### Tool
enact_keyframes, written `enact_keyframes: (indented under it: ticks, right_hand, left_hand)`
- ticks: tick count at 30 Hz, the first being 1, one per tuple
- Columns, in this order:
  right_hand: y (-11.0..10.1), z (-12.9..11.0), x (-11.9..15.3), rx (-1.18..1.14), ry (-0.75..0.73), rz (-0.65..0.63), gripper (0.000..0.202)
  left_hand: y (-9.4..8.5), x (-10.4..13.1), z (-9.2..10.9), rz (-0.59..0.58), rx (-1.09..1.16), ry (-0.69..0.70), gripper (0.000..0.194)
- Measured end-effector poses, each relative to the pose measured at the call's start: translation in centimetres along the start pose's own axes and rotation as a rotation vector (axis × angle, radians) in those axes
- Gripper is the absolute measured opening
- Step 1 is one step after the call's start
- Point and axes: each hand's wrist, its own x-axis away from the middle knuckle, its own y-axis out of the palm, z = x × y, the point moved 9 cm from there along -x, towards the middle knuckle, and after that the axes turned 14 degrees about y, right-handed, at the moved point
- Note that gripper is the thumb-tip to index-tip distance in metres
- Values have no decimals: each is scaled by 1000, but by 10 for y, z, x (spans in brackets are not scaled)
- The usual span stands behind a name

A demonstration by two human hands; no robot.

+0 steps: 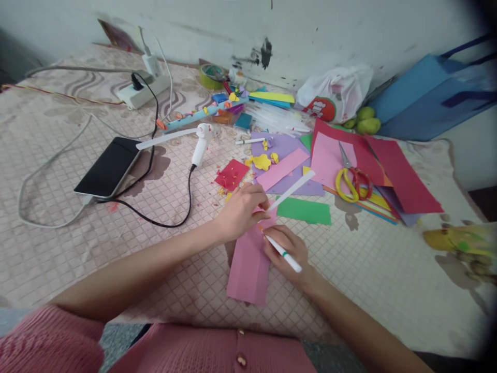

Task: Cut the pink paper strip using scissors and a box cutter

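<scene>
Two hands (266,230) work over a patterned tablecloth (186,269) beside a wall (217,31).

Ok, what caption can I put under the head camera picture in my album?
Left hand at the pink paper, right hand holding a white pen, scissors off to the right.

The worktop (361,274) is covered with a checked cloth. On it are laid a black-screened tablet (108,167), scissors (353,185) and coloured paper (303,211).
</scene>
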Motion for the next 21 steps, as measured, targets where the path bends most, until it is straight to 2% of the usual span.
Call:
enact_keyframes:
  ticks: [5,9,14,21]
  right_hand:
    - [-20,20,-2,-165,225,92,14]
    - [-23,22,-6,-222,242,92,17]
    - [-13,24,-8,-169,273,16,18]
    - [-6,28,-6,-185,304,-33,17]
  left_hand:
    - [-1,0,-1,15,0,21,17]
    - [-2,1,1,23,4,29,17]
    - [-7,4,1,45,42,8,15]
    - [-40,17,1,143,93,-76,8]
